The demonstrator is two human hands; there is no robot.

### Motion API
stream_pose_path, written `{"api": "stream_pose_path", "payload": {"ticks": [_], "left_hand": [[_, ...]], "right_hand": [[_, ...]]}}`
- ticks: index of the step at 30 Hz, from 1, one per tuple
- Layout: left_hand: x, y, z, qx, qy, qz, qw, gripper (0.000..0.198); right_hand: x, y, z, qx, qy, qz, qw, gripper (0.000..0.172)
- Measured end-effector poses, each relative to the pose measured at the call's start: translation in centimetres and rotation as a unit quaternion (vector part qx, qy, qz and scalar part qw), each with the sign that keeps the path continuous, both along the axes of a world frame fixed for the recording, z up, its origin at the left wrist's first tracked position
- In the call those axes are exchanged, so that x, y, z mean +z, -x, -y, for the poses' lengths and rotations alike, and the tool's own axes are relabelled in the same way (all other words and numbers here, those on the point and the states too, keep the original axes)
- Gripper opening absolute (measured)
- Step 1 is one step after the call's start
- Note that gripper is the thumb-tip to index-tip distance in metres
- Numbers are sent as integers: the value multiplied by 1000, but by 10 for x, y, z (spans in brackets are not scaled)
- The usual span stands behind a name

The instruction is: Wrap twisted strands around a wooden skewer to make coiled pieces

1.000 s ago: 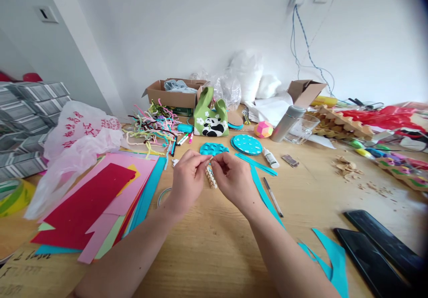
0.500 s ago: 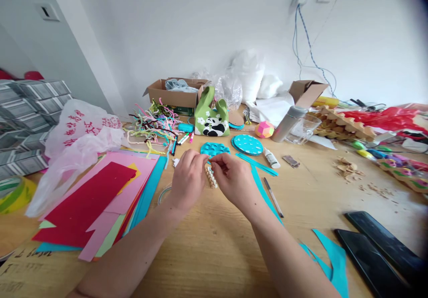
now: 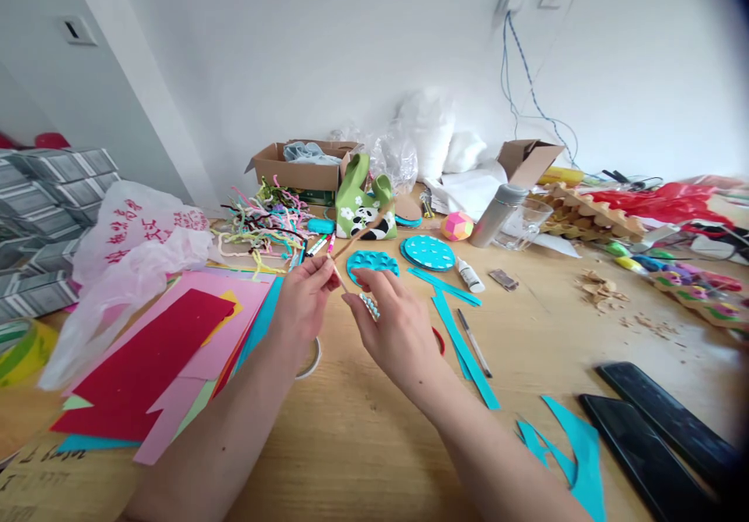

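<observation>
My left hand (image 3: 304, 292) is closed in a pinch on a thin strip, brown along its upper length and pale at its lower end. The brown strip (image 3: 366, 232) slants up and right in front of the green panda bag (image 3: 363, 202). Beside it, my right hand (image 3: 395, 323) has thumb and forefinger apart, the thumb tip close to the pale end; its other fingers are partly hidden. A small knobbly pale strip (image 3: 368, 304) shows between the right thumb and fingers; whether it is touched I cannot tell. Just beyond lies a blue scalloped piece (image 3: 373, 263).
Coloured paper sheets (image 3: 157, 350) are on the left, a tape roll (image 3: 313, 360) by my left wrist. Blue dotted discs (image 3: 430, 253), a glue bottle (image 3: 470, 275), a pen (image 3: 473, 342) and blue strips (image 3: 462, 350) lie right. Two phones (image 3: 637, 452) are near the front right.
My hands have drawn apart, the left moving left. The brown strip now sticks up from the left pinch. My right fingers have spread from their earlier pinch, and the view has shifted slightly.
</observation>
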State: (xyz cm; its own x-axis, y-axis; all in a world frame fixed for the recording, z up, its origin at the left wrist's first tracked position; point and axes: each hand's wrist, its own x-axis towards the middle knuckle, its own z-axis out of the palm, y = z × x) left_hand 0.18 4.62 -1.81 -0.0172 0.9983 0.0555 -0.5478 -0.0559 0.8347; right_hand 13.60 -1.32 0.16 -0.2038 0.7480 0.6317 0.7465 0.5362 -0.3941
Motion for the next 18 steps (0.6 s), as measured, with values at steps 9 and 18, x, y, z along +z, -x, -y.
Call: {"api": "stream_pose_path", "payload": {"ticks": [9, 18], "left_hand": [[-9, -17, 10, -35, 43, 87, 995, 20], [-14, -17, 7, -15, 45, 90, 995, 17]], "right_hand": [[-21, 2, -16, -8, 9, 58, 998, 24], [-32, -1, -27, -2, -6, 85, 996, 37]]}}
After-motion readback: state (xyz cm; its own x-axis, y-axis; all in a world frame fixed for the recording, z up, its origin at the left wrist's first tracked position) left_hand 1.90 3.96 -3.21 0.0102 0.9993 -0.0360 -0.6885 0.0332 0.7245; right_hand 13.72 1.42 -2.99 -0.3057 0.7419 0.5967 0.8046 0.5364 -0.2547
